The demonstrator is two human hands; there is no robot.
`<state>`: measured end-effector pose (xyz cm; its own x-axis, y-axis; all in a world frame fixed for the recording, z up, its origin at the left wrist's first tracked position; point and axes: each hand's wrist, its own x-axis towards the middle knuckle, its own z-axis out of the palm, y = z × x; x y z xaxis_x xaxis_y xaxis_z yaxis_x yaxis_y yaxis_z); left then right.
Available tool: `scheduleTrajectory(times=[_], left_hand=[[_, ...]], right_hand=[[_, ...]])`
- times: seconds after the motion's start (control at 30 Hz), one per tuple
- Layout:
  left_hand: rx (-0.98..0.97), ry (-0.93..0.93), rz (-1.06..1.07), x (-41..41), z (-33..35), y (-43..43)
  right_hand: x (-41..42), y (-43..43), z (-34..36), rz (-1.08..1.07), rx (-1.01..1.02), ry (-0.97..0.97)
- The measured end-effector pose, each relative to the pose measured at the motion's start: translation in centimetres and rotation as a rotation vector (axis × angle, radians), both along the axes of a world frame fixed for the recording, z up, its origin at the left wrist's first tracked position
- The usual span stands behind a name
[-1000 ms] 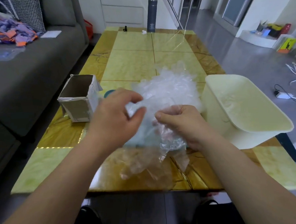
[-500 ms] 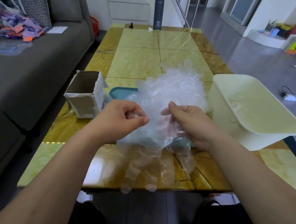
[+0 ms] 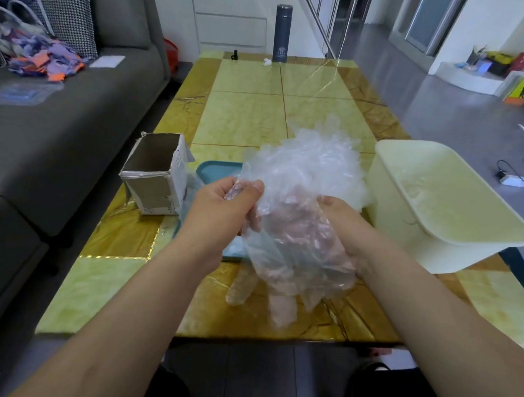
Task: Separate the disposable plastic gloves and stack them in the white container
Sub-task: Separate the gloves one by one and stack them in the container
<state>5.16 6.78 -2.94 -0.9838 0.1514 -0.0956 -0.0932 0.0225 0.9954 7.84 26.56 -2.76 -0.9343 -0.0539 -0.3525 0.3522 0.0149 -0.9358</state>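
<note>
Now, wrestling the glove clump [image 3: 310, 168].
Left hand [image 3: 222, 215] pinches one edge; right hand [image 3: 347, 224] grips it (fingers veiled by plastic), just beside the white container [image 3: 409, 245].

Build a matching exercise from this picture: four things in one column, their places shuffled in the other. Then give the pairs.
Things
1. cardboard box
2. white container
3. dark flask
4. bundle of plastic gloves

Places
A. far end of the table
B. held by the left hand and right hand
C. table's right side
D. table's left side

Pairs: 1-D, 2-C, 3-A, 4-B
</note>
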Motion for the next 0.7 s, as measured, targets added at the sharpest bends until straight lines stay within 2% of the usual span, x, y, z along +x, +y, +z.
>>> scheduleTrajectory(times=[0.07, 0.17, 0.23, 0.3, 0.37, 0.43, 0.53, 0.63, 0.7], left_hand=[[-0.017, -0.031, 0.050, 0.1, -0.6, 0.6], [-0.071, -0.019, 0.070, 0.1, -0.8, 0.8], [-0.118, 0.012, 0.076, 0.1, -0.9, 0.9], [-0.162, 0.041, 0.074, 0.3, -0.9, 1.0], [-0.175, 0.047, 0.061, 0.4, -0.9, 1.2], [-0.238, 0.028, -0.011, 0.2, -0.8, 0.6], [-0.352, -0.006, -0.178, -0.2, -0.7, -1.4], [-0.401, -0.102, -0.208, -0.5, -1.0, -3.6], [-0.519, -0.186, -0.357, -0.5, -0.8, -4.7]], right_hand=[[-0.2, -0.1, 0.3, 0.044, 0.002, -0.024], [-0.6, -0.7, 0.7, -0.017, -0.306, -0.091], [0.4, -0.4, 1.2, 0.017, -0.465, -0.098], [1.0, -0.2, 1.1, 0.148, -0.582, -0.145], [0.4, 0.2, -0.2, 0.172, -0.421, -0.131], [0.0, 0.3, -0.7, 0.065, -0.229, -0.105], [-0.5, 0.7, -0.8, -0.056, -0.137, -0.041], [-0.8, 1.3, -1.0, -0.112, -0.048, 0.033], [-0.9, 1.5, -0.9, -0.128, -0.039, 0.079]])
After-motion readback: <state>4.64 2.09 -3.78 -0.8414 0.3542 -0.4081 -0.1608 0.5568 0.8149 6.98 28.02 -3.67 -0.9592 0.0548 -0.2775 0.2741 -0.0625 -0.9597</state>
